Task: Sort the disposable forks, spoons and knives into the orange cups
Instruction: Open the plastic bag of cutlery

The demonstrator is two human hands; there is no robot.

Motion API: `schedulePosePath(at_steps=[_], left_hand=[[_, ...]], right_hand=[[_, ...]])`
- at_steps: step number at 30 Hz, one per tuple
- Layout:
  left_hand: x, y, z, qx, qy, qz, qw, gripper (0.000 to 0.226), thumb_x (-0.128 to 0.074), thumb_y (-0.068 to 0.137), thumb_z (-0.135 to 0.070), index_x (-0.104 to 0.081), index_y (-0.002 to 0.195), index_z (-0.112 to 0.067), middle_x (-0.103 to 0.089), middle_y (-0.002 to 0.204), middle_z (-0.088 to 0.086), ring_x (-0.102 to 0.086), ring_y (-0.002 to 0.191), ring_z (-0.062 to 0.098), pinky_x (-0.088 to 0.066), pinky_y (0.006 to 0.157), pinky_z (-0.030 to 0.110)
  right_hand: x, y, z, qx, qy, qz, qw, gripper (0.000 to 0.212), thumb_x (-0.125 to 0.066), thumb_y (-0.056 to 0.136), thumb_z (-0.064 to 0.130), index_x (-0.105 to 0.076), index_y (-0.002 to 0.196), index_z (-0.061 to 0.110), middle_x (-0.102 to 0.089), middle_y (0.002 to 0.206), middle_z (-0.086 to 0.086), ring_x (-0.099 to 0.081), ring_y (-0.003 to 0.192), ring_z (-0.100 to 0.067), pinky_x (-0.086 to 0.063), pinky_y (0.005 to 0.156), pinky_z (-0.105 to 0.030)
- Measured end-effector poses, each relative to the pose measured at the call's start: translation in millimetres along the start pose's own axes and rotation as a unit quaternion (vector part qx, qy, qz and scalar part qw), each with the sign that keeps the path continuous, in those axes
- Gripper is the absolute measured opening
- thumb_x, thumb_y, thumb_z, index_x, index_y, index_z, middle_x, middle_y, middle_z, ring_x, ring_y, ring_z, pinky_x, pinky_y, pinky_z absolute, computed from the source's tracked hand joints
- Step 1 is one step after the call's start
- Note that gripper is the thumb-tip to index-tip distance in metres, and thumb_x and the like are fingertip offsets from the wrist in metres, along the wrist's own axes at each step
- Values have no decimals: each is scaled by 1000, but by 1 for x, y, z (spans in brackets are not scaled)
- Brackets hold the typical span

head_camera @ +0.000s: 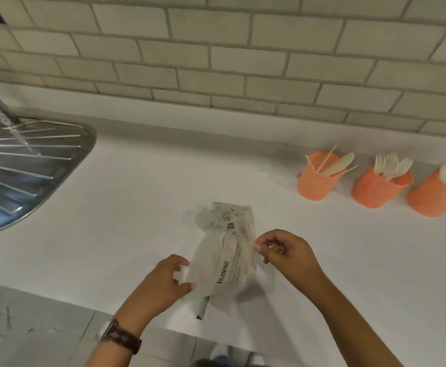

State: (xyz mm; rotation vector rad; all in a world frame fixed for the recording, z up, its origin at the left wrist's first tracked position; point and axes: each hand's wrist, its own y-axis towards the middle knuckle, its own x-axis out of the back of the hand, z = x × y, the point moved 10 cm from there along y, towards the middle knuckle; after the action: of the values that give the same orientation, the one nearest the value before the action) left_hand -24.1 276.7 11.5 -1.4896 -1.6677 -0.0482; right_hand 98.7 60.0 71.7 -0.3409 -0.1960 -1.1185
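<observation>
My left fingers (182, 260) grip the bag (227, 258); my right fingers (263, 245) pinch its nearest edge. Limp, light, slippery film: grasp bunched folds.

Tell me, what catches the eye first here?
A crumpled clear plastic bag printed WARNING is mid-counter, held by the left hand and pinched by the right hand. At the right, near the tiled wall, three orange holders stand in a row: knife cup, fork cup, spoon cup. A steel drainboard lies far left.
</observation>
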Motion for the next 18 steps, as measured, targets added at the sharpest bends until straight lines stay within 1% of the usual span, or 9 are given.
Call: schedulePosePath(at_steps=[2, 4, 5, 7, 10, 12, 13, 15, 18], left_hand=[[-30, 2, 22, 45, -32, 90, 994, 63, -74, 75, -29, -38, 126, -30, -49, 117, -5, -59, 95, 12, -50, 84, 25], [-49, 2, 26, 54, -66, 117, 989, 83, -80, 66, -31, -32, 133, -29, -51, 116, -6, -56, 101, 13, -47, 85, 24], [-50, 4, 25, 48, -67, 86, 993, 84, -81, 63, -33, -33, 133, -29, -53, 116, -7, -56, 101, 12, -46, 83, 23], [-35, 7, 20, 27, -29, -38, 998, 66, -75, 69, -34, -43, 127, -29, -60, 112, -9, -58, 97, 11, -46, 80, 20], [6, -7, -1, -64, -25, -237, 969, 38, -66, 77, -9, -62, 109, -28, -64, 101, -13, -62, 94, 11, -42, 78, 10], [41, -32, -30, -184, -10, -344, 920, 40, -62, 74, 4, -65, 101, -26, -61, 95, -14, -59, 91, 8, -36, 81, 1], [56, -50, -50, -261, 16, -393, 882, 38, -58, 74, 3, -63, 99, -25, -61, 95, -14, -57, 92, 7, -35, 85, 0], [72, -85, -87, -404, 74, -449, 794, 27, -49, 84, 0, -60, 95, -22, -63, 95, -13, -55, 98, 10, -39, 91, 12], [86, -112, -126, -516, 132, -483, 694, 14, -55, 91, -8, -60, 86, -20, -61, 104, -5, -54, 99, 18, -46, 83, 28]], right_hand=[[-14, 3, 1, -1, -16, 15, 1000, 4, -73, 80, 16, -70, 77, 18, -70, 74, 15, -61, 61, -11, -52, 64, -21], [-23, 7, 2, -1, -17, 22, 1000, 5, -72, 81, 15, -70, 77, 18, -69, 72, 10, -61, 60, -12, -53, 64, -25], [-25, 9, 2, -3, -17, 22, 1000, 5, -71, 82, 15, -70, 78, 17, -69, 71, 6, -61, 59, -12, -53, 63, -25], [-27, 12, 4, -4, -17, 22, 1000, 3, -70, 83, 14, -70, 80, 14, -69, 74, -2, -61, 58, -10, -52, 60, -20], [-27, 15, 10, 8, -14, 19, 1000, 3, -67, 85, 12, -70, 82, 12, -70, 76, -3, -60, 56, -5, -50, 61, -15], [-25, 17, 15, 16, -10, 12, 1000, 7, -66, 86, 12, -69, 81, 15, -69, 76, 1, -60, 57, -4, -50, 63, -16], [-23, 18, 18, 22, -8, 4, 1000, 9, -65, 86, 12, -69, 80, 18, -70, 77, 2, -60, 58, -4, -50, 64, -17], [-17, 22, 29, 47, -2, -23, 999, 16, -64, 87, 10, -68, 81, 24, -70, 81, 6, -61, 63, -6, -50, 67, -20], [-12, 27, 70, 156, -41, -54, 985, 23, -58, 90, 9, -63, 95, 31, -63, 105, 15, -59, 80, -6, -48, 73, -18]])
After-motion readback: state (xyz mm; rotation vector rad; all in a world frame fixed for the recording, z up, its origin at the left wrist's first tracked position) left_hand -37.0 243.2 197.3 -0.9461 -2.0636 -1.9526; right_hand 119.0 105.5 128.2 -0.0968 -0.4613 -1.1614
